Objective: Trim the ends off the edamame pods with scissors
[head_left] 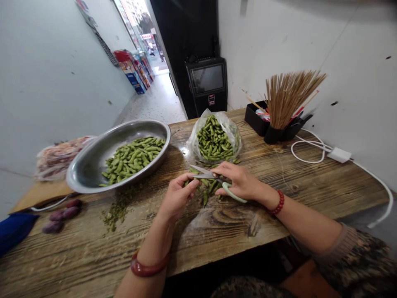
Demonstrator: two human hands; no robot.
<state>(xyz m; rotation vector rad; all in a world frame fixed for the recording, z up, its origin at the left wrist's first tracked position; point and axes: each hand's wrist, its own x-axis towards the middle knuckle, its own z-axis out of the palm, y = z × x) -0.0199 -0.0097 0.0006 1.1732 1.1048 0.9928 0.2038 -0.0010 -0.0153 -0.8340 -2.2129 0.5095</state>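
Observation:
My right hand [237, 180] is closed around the pale green handles of a pair of scissors [207, 175], whose blades are apart and point left. Close to the blade tips, my left hand [180, 190] pinches a green edamame pod [187, 181], mostly covered by the fingers. Several loose pods [205, 198] lie on the table beneath the scissors. Just behind them a clear plastic bag [192, 138] stands open, full of pods. To the left, a wide steel basin [88, 171] holds a heap of pods. Small green trimmings [116, 213] are scattered in front of the basin.
Several dark purple fruits [66, 213] and a blue cloth [15, 231] lie at the left, near bagged meat-like pieces [62, 157]. Bamboo skewers [287, 99] stand in a black holder at the back right. A white cable [376, 186] runs along the right side.

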